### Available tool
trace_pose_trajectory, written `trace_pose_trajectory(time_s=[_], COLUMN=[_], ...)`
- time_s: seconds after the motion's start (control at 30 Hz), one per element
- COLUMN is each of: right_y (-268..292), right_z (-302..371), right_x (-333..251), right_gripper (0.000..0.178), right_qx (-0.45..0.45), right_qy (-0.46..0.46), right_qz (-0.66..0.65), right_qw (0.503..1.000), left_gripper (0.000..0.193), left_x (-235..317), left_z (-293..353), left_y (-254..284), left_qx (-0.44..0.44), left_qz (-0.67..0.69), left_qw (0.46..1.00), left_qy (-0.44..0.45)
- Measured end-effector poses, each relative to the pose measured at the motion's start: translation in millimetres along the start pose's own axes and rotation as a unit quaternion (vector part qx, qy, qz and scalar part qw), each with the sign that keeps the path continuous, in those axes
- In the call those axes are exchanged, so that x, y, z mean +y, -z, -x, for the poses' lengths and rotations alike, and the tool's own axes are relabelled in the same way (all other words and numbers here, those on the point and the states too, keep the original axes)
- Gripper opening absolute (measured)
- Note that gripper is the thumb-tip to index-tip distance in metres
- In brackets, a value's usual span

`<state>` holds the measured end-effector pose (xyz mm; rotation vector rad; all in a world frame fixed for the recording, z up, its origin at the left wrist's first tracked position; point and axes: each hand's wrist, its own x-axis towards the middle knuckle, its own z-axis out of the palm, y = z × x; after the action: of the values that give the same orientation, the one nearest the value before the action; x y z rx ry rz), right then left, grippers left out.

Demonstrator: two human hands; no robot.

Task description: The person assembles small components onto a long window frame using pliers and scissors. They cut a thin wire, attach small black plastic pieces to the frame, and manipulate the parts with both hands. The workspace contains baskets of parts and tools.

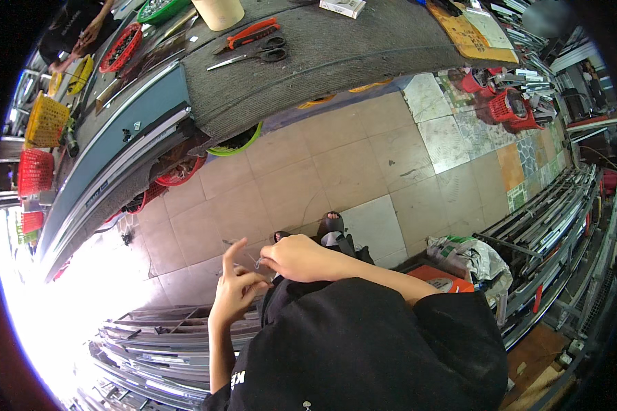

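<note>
In front of my black shirt, both hands are raised close together over the floor. My left hand point(236, 289) has its index finger stretched up and its thumb reaching toward the other hand; the remaining fingers are partly curled. Closed in a pinch, my right hand point(300, 259) has its back toward me, its fingertips hidden. A thin, pale, thread-like strand point(257, 262) shows at the right fingertips, in the gap between the hands. It is too fine and blurred to name. Whether the left hand touches it, I cannot tell.
Ahead stands a carpet-covered workbench point(308, 51) with scissors point(253, 55), orange-handled pliers point(250, 34) and a cream container point(218, 12). Another person point(82, 34) is at the far left. Racks of metal profiles point(555, 219) stand right; red baskets point(507, 106) sit beyond.
</note>
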<state>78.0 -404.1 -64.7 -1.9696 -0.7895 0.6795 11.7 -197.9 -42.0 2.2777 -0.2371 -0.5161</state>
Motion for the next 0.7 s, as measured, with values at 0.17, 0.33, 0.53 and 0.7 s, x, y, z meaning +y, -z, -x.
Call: trace_pose_trajectory(time_s=[0.17,0.33,0.53,0.7], right_y=[2,15,44,-17], right_z=[8,19,75,122], right_x=[0,53,247,375], right_gripper=[0.027,0.035,0.037,0.04], right_qx=[-0.036,0.202,0.08,-0.102], right_qy=[0.067,0.186,-0.242,-0.316], right_qz=[-0.043,0.028,0.031,-0.055], right_qw=[0.996,0.961,0.967,0.942], left_gripper=[0.01,0.011,0.03,0.028], left_x=[15,-7,-33,-50], left_z=[10,92,247,346], left_y=[-5,62,184,225], left_qx=[-0.088,0.16,0.355,0.536], left_qz=[0.096,0.155,0.034,-0.313], left_qw=[0.991,0.963,0.914,0.772], left_qy=[0.032,0.149,0.194,0.14])
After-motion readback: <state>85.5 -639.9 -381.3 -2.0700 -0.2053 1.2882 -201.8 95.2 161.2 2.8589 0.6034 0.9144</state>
